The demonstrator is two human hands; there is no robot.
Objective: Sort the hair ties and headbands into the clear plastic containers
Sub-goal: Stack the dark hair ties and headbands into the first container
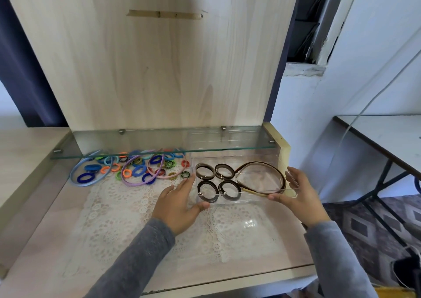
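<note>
Logging the sort at a partial count, as I am reading it from the head view.

Item 1, clear container point(230, 201): sitting on the right side of the desk top point(45, 252), at the edge of the lace mat point(127, 206), just below the glass shelf point(159, 141). Both hands are bracing it. The left hand point(180, 204) is laying its fingers along the left wall and hooking its thumb round the front corner. The right hand point(298, 193) is clasping the right end, fingers on the side wall and thumb on the front edge.

Item 2, dark hair ties point(199, 189): four, lying two by two in the left part of the container. I am counting these as sorted.

Item 3, brown headbands point(259, 163): lying curved in the right part of the same container. How many are overlapping there, I cannot tell.

Item 4, coloured hair ties point(139, 170): lying loose in a heap on the desk to the left of the container, partly under the shelf. These are waiting, along with three pastel headbands point(127, 180) looped among them.

Item 5, further clear plastic edges are showing behind the container; I cannot tell how many boxes those are.

Judgement: the dark set is looking done, and the larger, coloured share is waiting to be sorted.
</note>
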